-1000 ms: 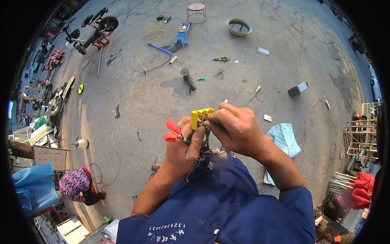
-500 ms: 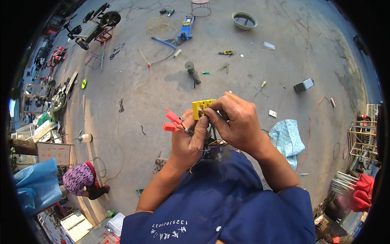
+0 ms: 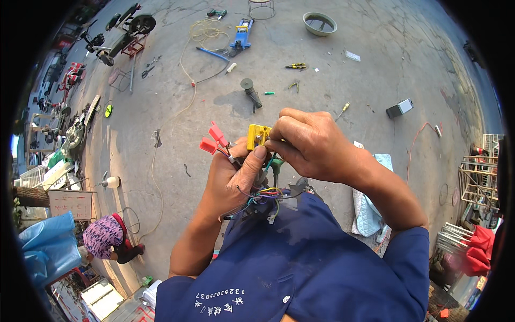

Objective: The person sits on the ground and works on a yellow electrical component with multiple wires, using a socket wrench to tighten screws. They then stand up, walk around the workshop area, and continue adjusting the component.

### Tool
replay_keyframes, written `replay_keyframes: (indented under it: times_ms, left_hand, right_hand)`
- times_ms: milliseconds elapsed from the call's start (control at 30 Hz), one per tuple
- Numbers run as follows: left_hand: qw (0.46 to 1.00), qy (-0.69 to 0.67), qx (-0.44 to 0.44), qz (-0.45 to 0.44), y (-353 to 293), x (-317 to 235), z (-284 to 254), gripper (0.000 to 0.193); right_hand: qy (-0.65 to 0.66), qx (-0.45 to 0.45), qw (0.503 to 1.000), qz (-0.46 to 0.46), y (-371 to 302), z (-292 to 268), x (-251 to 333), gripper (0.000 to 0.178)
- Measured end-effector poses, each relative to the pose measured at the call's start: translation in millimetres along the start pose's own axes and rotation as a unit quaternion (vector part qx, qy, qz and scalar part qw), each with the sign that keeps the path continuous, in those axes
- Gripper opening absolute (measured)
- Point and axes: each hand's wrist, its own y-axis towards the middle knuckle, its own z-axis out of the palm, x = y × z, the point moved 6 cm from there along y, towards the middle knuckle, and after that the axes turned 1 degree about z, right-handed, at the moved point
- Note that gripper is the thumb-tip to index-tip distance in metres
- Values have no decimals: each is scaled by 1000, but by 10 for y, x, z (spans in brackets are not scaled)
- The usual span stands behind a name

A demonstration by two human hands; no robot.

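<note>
My left hand (image 3: 228, 180) is closed round a yellow terminal block (image 3: 255, 137), its thumb pressed to the front face. Two red plug connectors (image 3: 212, 140) on thin wires stick out to the left, past the left fingers. My right hand (image 3: 316, 142) is in a pinch at the block's right side; whatever lies between its fingertips is hidden. Below the hands hangs a tangle of coloured wires (image 3: 265, 196), close to my dark blue shirt. Between the hands a green piece (image 3: 277, 163) shows, its kind unclear.
On the concrete ground ahead lie an angle grinder (image 3: 251, 95), pliers (image 3: 294, 86), a screwdriver (image 3: 343, 110) and a blue floor jack (image 3: 241, 35). A light blue quilted cloth (image 3: 367, 212) is at the right. At the left a person (image 3: 107, 236) bends down.
Both hands have moved slightly up and left with the terminal block. My right forearm has swung outward, and more of the wire tangle shows below.
</note>
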Motion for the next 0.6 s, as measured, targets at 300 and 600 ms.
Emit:
replay_keyframes:
  times_ms: [300,600]
  left_hand:
    - [989,20,108,-103,118,93,-102,29]
    - [978,102,-55,174,93,-71,-51,25]
  right_hand:
    - [-107,167,972,-124,-38,80,-40,13]
    - [34,-116,987,105,-164,7,-98,18]
